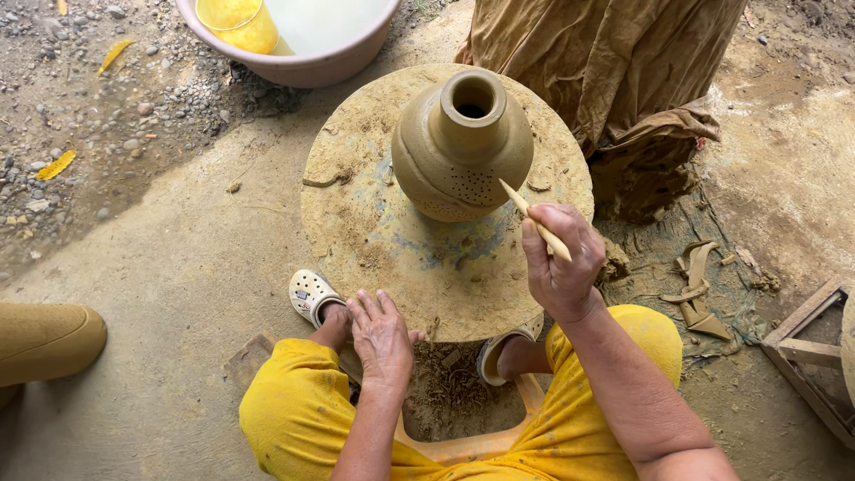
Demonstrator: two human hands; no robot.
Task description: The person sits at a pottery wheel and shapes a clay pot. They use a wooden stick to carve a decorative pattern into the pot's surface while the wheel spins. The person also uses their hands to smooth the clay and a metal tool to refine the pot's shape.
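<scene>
- Ground (178, 258): packed earth and concrete, gravel toward 10 o'clock. A draped brown cloth (606, 62) stands at 1 o'clock of the wheel; clay offcuts (695, 294) lie at 4 o'clock of it.
- Wheel disc (374, 240): round, coated in dried clay, sits centre frame and serves as the tabletop. Loose clay crumbs and a curl of trimmed clay lie on its 9 o'clock side.
- Basin (312, 62): pinkish, holds cloudy water with a yellow cup (236, 22) in it, just beyond the disc at 11 o'clock.
- Clay pot (459, 147): round-bellied, narrow neck, open mouth, upright on the disc slightly toward 1 o'clock of its centre. Its lower belly carries incised curved bands and a patch of pricked dots facing the person.
- Left hand (381, 334): fingers spread flat, resting at the disc's 6 o'clock rim, holding nothing.
- Right hand (561, 258): grip pinched around a wooden stick (534, 218), at 4 o'clock of the pot.
- Stick tip lies at the pot's lower right flank; contact cannot be confirmed.
- Judgement: step in hand is decorating the wall by pricking dots. The next move likely calls for light, evenly spaced pokes, with the left hand nudging the disc to bring bare wall round.
</scene>
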